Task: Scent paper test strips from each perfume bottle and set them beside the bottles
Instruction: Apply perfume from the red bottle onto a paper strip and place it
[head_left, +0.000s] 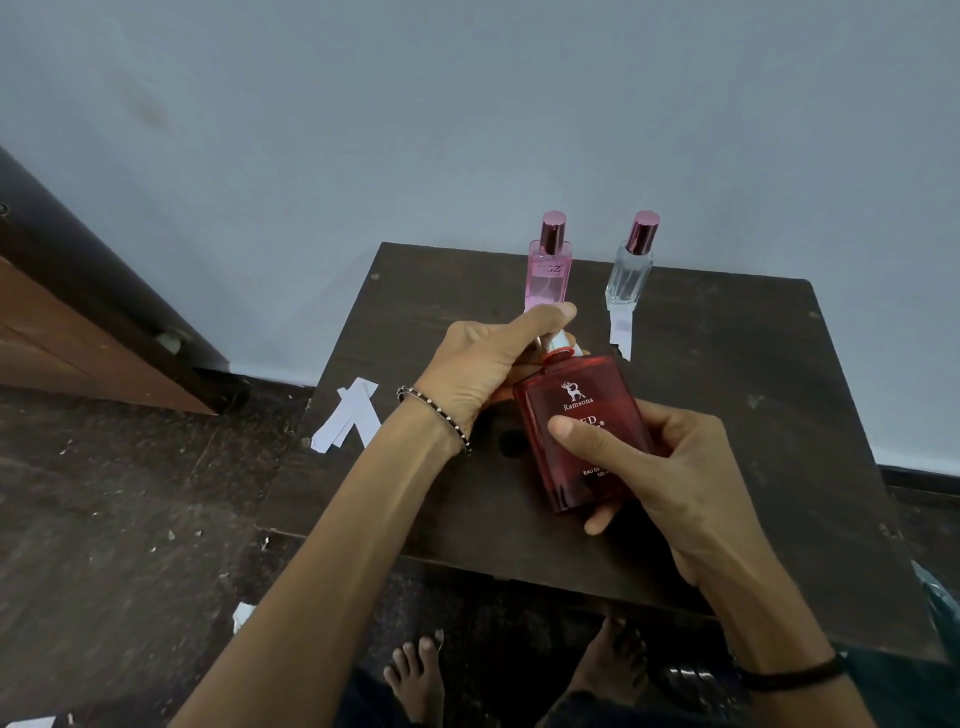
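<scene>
Currently, the right hand (649, 467) is gripping a flat red glass perfume bottle (576, 415), thumb across its printed front, and is holding it tilted above a dark wooden table (753, 415). The left hand (483, 364) is curling around the bottle's neck, one digit lying over the silver sprayer (555, 344); whether it is also pinching paper cannot be told. A pink rectangular glass bottle (546, 270) and a clear faceted glass bottle (629, 270) are standing capped at the table's far edge. A white paper strip (622, 332) is lying just before the clear one. Loose white paper strips (350, 415) are overhanging the table's left edge.
</scene>
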